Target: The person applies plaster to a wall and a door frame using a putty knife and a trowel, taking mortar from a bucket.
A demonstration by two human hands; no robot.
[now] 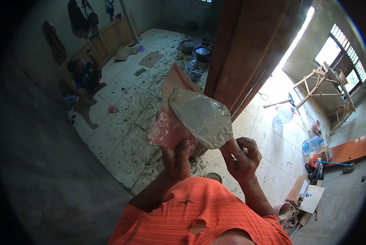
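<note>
My left hand (178,161) grips a pink board (164,130) spattered with pale paste, thumb on its near edge. Behind and above it a tan, pointed piece (172,81) sticks up. A flat tool (201,116) thickly coated in wet grey paste lies across both pieces. My right hand (243,157) is closed on the right end of this coated tool, fingers curled. The tool's handle, if any, is hidden by the fingers and paste.
A brown door frame (234,49) stands ahead. A person (83,79) squats by the left wall near wooden panels. Buckets (202,53) stand on spattered tiles (125,102). At right are a wooden trestle (319,81), water jugs (311,145) and an orange board (350,151).
</note>
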